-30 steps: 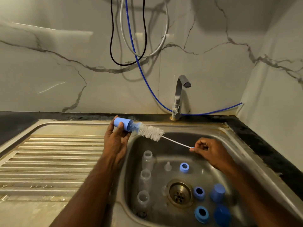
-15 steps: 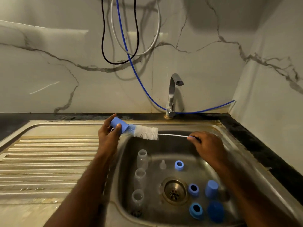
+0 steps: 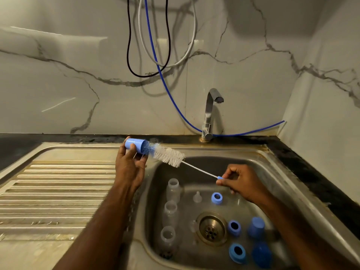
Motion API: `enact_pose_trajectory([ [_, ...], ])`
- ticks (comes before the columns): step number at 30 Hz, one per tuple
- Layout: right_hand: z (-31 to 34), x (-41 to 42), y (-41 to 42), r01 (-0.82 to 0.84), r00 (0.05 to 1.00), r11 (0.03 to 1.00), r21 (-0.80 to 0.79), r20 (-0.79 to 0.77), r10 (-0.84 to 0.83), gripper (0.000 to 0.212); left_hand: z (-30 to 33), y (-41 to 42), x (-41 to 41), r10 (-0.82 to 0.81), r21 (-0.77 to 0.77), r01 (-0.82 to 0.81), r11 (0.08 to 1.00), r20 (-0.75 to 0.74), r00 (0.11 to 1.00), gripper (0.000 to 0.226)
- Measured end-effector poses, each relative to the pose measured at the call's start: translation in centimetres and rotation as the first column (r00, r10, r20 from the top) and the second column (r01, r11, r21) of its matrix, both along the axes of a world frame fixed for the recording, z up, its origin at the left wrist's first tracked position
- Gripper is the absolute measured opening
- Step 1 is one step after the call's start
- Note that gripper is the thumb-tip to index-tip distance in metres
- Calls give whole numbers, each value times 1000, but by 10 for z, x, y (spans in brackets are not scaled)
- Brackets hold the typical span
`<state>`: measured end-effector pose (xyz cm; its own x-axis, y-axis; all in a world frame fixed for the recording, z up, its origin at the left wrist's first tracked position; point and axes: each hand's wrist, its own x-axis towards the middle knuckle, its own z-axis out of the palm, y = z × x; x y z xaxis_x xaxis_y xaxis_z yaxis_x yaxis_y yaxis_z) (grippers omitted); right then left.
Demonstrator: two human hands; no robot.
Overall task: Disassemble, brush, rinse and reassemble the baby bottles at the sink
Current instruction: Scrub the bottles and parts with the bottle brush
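Observation:
My left hand (image 3: 130, 168) holds a blue bottle cap (image 3: 136, 146) on its side above the sink's left rim. The tip of a white bottle brush (image 3: 169, 155) is inside the cap. My right hand (image 3: 241, 182) pinches the brush's blue handle end over the basin. In the steel sink (image 3: 272, 172) lie three clear bottles (image 3: 173, 190) in a column at the left, a clear teat (image 3: 197, 197), three blue collar rings (image 3: 216, 198) and two more blue caps (image 3: 256, 228).
A chrome tap (image 3: 211, 112) stands at the sink's back edge, with no water running. The ribbed steel drainboard (image 3: 58, 188) lies to the left. Black, white and blue hoses (image 3: 155, 55) hang on the marble wall. The drain (image 3: 212, 228) sits mid-basin.
The brush was pushed in level with the cap half a second ago; now my right hand has dropped lower and pulled back, tilting the brush and drawing more bristles out.

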<state>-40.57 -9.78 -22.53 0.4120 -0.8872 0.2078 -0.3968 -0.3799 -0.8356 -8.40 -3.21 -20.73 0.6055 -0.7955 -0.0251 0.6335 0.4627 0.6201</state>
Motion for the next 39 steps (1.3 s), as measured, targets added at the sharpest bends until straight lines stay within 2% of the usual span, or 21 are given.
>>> enact_pose_trajectory([
  [1,-2,0,-4,54,999,998,-42,12,-53,16,-1,1,-1,61,66,-71,995,139,988,38],
  [2,-4,0,-7,108,994,989,-104,-2,-109,13,-3,1,-3,111,114,-154,981,321,941,40],
  [4,-2,-1,-9,170,973,953,-251,-108,-203,11,-4,1,-5,129,119,-247,962,598,791,44],
  [7,5,-3,-6,120,927,957,-265,-316,-204,28,-3,1,-5,115,87,-241,967,692,712,46],
  [9,7,-5,-4,32,925,984,-175,-368,-96,38,-3,0,-5,115,73,-217,973,662,741,38],
  [12,9,-9,0,-79,953,989,-125,-301,38,24,-5,0,3,61,134,-132,982,439,897,25],
  [15,10,-10,-3,19,973,955,-297,-213,-86,18,-6,0,11,-24,130,-4,991,211,977,20],
  [17,11,-12,-9,118,957,857,-501,-173,-233,16,-5,1,8,-65,116,42,992,197,978,22],
  [18,11,-13,-10,143,945,810,-569,-166,-283,15,-3,2,5,-82,102,63,993,200,976,21],
  [19,10,-15,-12,136,940,803,-580,-181,-290,14,-1,2,4,-97,83,83,993,186,978,21],
  [20,10,-16,-13,102,944,850,-517,-219,-246,13,0,3,4,-119,55,112,992,145,982,22],
  [22,7,-13,-9,-16,945,973,-231,-322,-60,21,2,4,5,-175,-29,175,984,14,984,25],
  [23,7,-9,-5,-72,943,994,-81,-329,42,29,2,5,6,-188,-68,185,980,-38,981,27],
  [26,8,4,7,-168,949,947,275,-216,231,44,-2,2,5,-125,-135,111,985,-98,987,30],
  [29,8,12,16,-237,947,877,418,-102,305,40,-1,-3,5,-18,-145,5,989,-85,996,37],
  [31,9,15,21,-258,954,897,359,-53,295,26,0,-3,5,68,-81,-67,994,1,998,38],
  [33,8,15,21,-232,968,949,212,-44,246,23,-1,0,6,152,-15,-152,988,190,970,44],
  [36,7,10,13,-173,973,984,49,-145,179,16,-6,2,5,211,18,-257,966,515,831,49],
  [39,2,3,2,-89,934,992,-93,-354,51,9,-6,1,3,207,15,-309,951,712,671,52],
])
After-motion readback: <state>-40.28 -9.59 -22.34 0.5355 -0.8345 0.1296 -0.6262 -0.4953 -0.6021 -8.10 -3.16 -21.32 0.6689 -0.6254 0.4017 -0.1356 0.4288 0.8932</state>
